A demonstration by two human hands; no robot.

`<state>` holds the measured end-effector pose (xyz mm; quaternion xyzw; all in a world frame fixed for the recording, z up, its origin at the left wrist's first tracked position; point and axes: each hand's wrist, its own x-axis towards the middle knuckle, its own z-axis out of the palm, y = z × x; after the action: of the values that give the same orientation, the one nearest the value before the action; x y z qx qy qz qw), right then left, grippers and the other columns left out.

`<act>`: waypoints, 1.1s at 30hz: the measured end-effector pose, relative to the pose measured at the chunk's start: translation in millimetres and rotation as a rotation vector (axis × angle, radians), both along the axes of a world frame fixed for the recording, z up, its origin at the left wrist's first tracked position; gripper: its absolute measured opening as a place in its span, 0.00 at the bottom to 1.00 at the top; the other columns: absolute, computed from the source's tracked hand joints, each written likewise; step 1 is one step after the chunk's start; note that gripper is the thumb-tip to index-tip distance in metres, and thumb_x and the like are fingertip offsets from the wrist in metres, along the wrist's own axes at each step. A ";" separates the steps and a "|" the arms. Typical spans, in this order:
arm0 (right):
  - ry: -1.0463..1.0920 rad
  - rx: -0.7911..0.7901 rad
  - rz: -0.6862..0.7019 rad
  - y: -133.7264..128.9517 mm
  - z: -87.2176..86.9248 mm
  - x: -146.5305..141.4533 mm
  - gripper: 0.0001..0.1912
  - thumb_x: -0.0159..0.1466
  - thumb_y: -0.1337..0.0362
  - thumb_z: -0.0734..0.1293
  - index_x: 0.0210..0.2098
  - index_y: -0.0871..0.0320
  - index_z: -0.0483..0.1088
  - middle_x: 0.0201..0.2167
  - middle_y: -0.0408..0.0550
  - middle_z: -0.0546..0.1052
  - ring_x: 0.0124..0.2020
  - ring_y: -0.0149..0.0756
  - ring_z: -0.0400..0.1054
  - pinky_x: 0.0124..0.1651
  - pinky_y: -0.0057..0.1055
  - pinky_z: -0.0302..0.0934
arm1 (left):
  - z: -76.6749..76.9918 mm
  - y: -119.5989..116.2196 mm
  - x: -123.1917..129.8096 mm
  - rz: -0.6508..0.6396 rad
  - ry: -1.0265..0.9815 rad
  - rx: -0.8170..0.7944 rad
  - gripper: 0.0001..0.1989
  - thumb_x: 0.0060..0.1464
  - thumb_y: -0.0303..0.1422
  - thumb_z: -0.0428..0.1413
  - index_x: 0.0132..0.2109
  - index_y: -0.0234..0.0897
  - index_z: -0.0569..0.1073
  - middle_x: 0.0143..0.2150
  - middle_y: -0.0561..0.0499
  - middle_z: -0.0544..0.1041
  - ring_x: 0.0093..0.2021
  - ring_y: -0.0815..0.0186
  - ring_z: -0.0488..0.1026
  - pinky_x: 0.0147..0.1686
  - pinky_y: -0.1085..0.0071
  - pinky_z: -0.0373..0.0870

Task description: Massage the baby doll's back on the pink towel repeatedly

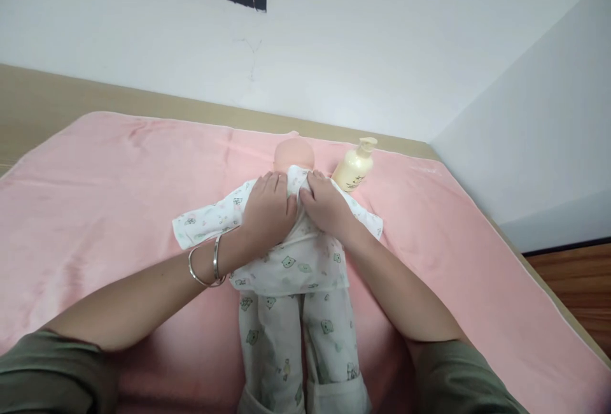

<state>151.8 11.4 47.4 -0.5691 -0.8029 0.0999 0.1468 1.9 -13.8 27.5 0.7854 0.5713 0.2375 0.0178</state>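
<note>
A doll (293, 153) in a white printed top (308, 267) and matching trousers (329, 337) lies on a pink blanket (143, 172), its head at the far end. My left hand (270, 207) rests on the upper left of the top, fingers together and extended, with the thumb near the middle. On the upper right of the top lies my right hand (327, 204), its fingertips partly curled at the shoulder by the collar. The sleeves spread out to both sides.
A cream pump bottle (354, 165) leans right beside the doll's head. Beyond the blanket run a wooden edge (200, 108) and a white wall (363, 51). Brown wooden furniture (577, 286) stands at the right.
</note>
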 end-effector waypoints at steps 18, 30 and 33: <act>0.035 0.080 0.001 -1.4 -7.1 -1.8 0.18 0.70 0.64 0.54 0.50 0.64 0.70 0.52 0.62 0.75 0.56 0.52 0.67 0.62 0.49 0.61 | -0.2 5.4 -1.7 0.023 -0.053 -0.028 0.19 0.63 0.32 0.41 0.53 0.26 0.70 0.51 0.32 0.74 0.54 0.46 0.70 0.56 0.48 0.65; -0.079 0.180 0.057 -16.7 -5.0 -7.8 0.22 0.71 0.65 0.51 0.55 0.73 0.67 0.55 0.71 0.72 0.60 0.58 0.64 0.64 0.54 0.57 | 5.0 14.3 -7.1 -0.015 -0.055 -0.113 0.09 0.59 0.29 0.43 0.37 0.37 0.68 0.36 0.39 0.74 0.38 0.51 0.71 0.42 0.54 0.71; -0.033 0.222 0.071 -21.3 -10.0 -11.3 0.26 0.70 0.67 0.51 0.61 0.76 0.62 0.63 0.72 0.66 0.67 0.57 0.57 0.69 0.54 0.53 | 1.3 16.6 -5.5 0.044 -0.061 -0.085 0.10 0.60 0.29 0.42 0.40 0.36 0.69 0.39 0.38 0.75 0.40 0.50 0.71 0.46 0.51 0.70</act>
<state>140.6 -9.9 37.4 -0.5221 -0.8309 0.0063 0.1921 -3.5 2.8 28.8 0.7636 0.5972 0.2371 0.0631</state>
